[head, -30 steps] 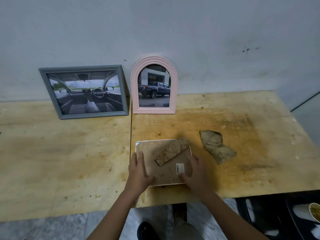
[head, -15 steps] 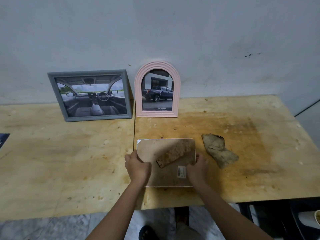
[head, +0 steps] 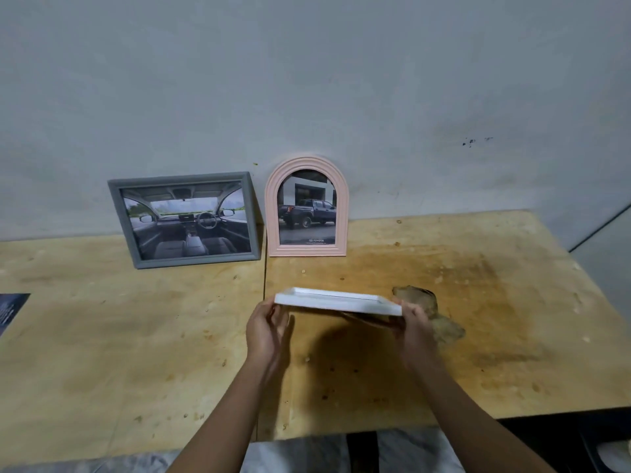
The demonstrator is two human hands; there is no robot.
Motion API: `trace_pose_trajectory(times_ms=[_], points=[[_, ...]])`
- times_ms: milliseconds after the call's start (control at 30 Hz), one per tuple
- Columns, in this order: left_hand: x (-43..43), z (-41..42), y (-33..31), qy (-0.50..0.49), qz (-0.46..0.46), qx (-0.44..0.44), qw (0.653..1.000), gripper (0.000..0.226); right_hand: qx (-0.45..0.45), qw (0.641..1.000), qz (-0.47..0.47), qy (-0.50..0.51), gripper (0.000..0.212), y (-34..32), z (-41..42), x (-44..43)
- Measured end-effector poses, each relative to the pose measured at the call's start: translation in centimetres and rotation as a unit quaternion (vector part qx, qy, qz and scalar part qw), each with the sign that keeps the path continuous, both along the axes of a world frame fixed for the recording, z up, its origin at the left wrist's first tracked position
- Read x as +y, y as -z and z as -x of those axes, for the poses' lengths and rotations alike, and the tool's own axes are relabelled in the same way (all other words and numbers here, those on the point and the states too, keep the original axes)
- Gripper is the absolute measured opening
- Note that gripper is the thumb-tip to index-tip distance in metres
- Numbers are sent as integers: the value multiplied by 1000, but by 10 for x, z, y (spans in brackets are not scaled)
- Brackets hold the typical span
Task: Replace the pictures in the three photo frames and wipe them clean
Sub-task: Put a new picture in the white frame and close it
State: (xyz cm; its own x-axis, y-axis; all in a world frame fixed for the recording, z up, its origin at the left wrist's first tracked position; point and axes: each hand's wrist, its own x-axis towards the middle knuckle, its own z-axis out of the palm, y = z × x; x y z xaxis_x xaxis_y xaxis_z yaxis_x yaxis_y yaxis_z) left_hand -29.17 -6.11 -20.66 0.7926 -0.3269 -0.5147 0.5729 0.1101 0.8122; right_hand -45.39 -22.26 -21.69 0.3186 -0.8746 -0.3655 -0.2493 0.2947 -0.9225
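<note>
Both hands are on the white frame (head: 338,302) here. The left hand (head: 269,322) has its grip closed round the frame's left end, and the right hand (head: 415,327) grips the right end the same way. The frame is held in the air over the table (head: 136,353), nearly edge-on to the camera, with its shadow on the wood underneath. A crumpled brown cloth (head: 447,329) lies on the table just behind the right hand. At the far left edge a dark print (head: 10,310) lies flat. Further back, a grey frame (head: 187,220) with a car-interior photo and an arched pink frame (head: 307,208) with a pickup photo stand side by side against the wall (head: 307,80).
</note>
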Motion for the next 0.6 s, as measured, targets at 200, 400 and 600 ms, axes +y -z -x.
trace_pose_trajectory(times_ms=[200, 400, 600], points=[[25, 14, 25, -7, -11, 26, 1000, 26, 22, 997, -65, -19, 18, 29, 16, 17], [38, 26, 41, 120, -224, -122, 960, 30, 101, 993, -50, -35, 22, 37, 8, 16], [39, 38, 72, 186, -328, -201, 904, 23, 150, 980, 29, -123, 34, 33, 8, 2]])
